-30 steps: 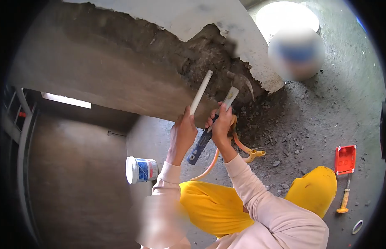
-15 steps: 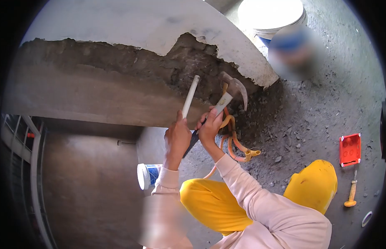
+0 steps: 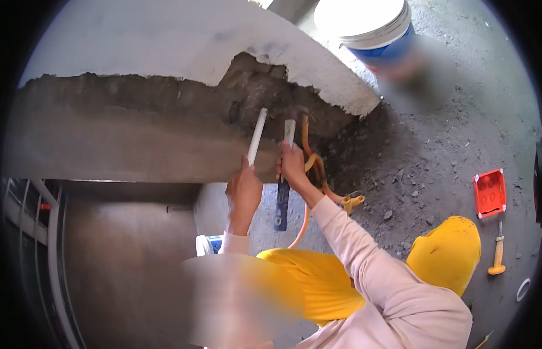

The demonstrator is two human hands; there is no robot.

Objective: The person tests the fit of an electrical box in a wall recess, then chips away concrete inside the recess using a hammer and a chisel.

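My left hand (image 3: 243, 192) is closed around a white tube (image 3: 257, 136), whose far end points at the broken, rough part of the wall (image 3: 248, 87). Beside it, my right hand (image 3: 292, 164) grips a claw hammer (image 3: 281, 206) midway along its handle. The dark end of that handle hangs below the hand. Up against the dark rubble, the hammer's head is blurred and hard to make out. Orange flexible conduits (image 3: 317, 166) come out near the hammer and curl down just right of my right hand.
Loose rubble (image 3: 393, 186) covers the floor at right. A red electrical box (image 3: 490, 195) lies there, with a yellow-handled tool (image 3: 498, 256) and a white ring (image 3: 522, 289) below it. A large bucket (image 3: 393, 38) stands at top right, and a smaller one (image 3: 207, 245) behind my left sleeve.
The hammer has swung from a rightward tilt to nearly upright, its head now nearer the tube's end. My right hand has risen slightly. My left hand keeps its hold on the tube.
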